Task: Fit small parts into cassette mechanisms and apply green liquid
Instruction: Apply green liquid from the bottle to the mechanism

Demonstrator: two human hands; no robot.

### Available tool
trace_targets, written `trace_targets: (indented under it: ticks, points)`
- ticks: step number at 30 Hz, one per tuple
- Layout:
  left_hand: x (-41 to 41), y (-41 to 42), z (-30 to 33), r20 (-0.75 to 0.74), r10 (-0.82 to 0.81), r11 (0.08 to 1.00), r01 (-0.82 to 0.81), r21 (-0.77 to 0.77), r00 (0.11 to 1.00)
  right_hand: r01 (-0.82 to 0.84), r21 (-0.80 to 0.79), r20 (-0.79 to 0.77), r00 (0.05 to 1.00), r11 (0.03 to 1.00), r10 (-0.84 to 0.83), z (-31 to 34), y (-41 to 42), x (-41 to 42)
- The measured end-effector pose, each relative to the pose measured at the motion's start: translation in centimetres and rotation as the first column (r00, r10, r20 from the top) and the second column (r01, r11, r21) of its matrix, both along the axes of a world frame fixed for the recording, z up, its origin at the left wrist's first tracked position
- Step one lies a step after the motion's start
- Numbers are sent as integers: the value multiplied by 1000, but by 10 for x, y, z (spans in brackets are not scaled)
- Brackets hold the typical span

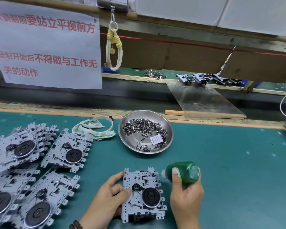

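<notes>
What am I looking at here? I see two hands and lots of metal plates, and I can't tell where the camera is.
There is no machine here: a person works with bare hands, and the one picture comes from a camera worn on their head, looking down at a green table. The left hand steadies a metal cassette mechanism. The right hand grips a green bottle, its nozzle pointing at the mechanism's top right corner. To the left lies a pile of similar mechanisms. Behind sits a steel bowl of small metal parts, with a cloth and a tape ring beside it. A paper sign hangs above.
</notes>
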State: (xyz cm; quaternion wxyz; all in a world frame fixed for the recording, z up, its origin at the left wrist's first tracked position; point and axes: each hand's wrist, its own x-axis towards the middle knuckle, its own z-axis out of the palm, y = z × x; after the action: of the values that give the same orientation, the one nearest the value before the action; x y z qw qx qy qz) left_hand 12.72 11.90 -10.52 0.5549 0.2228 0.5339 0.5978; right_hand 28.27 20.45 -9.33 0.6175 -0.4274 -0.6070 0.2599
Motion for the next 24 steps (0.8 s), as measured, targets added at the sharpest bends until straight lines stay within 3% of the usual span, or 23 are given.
trace_targets:
  ticks: [24]
  points:
    - [0, 0, -3, -10, -1, 1000, 1, -4, 1000, -5, 41, 13, 1000, 999, 5, 3, -2, 0]
